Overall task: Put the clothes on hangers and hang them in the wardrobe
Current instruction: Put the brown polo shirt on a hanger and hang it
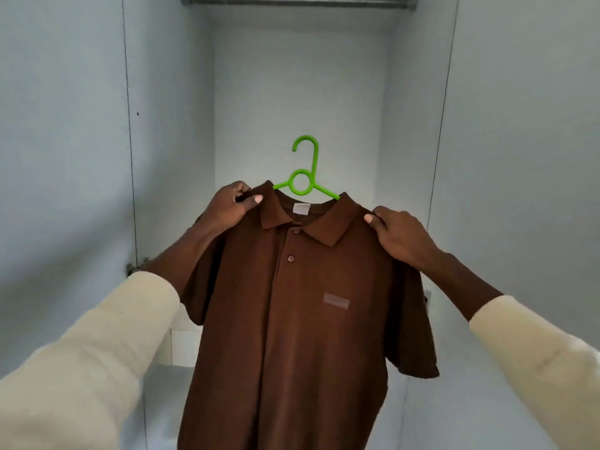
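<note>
Below the wardrobe rail (298,1), left hand (227,206) and right hand (401,237) each pinch a shoulder of the shirt (292,319), steadying its green hanger (303,177) for hooking.

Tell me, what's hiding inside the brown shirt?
A green hanger is inside the brown shirt. Only its hook and ring poke out above the collar. Its arms are covered by the shoulders, where the left hand and right hand grip.
</note>
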A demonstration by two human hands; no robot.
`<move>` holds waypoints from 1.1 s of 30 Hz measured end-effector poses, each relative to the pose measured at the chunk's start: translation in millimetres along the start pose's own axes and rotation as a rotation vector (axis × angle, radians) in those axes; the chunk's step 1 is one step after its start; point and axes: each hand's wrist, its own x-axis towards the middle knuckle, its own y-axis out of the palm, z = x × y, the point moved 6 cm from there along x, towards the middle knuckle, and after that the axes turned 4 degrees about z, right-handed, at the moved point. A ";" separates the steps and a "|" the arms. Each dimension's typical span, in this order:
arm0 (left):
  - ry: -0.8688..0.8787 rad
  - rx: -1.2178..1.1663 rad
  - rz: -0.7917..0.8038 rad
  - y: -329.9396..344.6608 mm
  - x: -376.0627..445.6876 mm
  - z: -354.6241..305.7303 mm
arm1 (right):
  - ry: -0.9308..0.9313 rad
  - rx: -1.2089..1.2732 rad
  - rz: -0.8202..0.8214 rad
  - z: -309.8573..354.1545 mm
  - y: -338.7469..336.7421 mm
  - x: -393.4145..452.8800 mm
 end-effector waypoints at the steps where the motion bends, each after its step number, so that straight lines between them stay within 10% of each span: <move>1: 0.025 0.015 -0.031 -4.3 27.3 -3.8 | -0.020 -0.079 -0.102 4.1 -9.7 22.1; 7: 0.133 0.316 -0.159 -4.0 166.8 -32.7 | -0.021 -0.351 -0.451 13.8 -83.0 147.4; 33: 0.670 0.486 -0.215 201.3 518.0 -151.6 | 0.215 -0.761 -0.890 -89.4 -228.2 479.3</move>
